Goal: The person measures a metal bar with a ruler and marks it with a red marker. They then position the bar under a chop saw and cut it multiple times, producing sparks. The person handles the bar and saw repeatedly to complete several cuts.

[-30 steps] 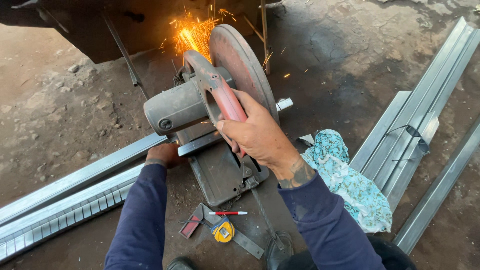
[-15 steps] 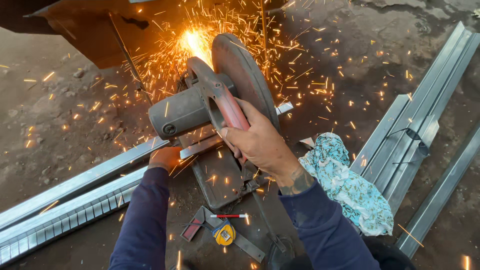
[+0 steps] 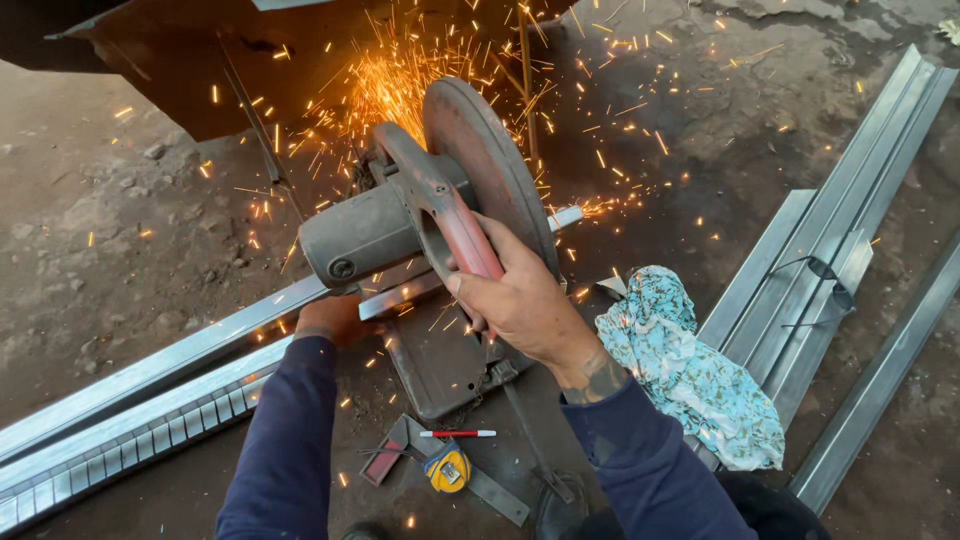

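The right hand [image 3: 525,300] is closed round the red handle of the grey chop saw [image 3: 420,225], which stands on the dirt floor throwing sparks. The left hand [image 3: 330,318] grips the long silvery steel channel [image 3: 180,355], whose long axis runs from the floor's lower-left edge up-right under the blade.

Soft, even daylight lit the scene; shadows stayed faint. Beyond the right hand [image 3: 520,300], bright orange sparks [image 3: 400,85] flared and streaked. Focus was sharp, edges slightly stretched.
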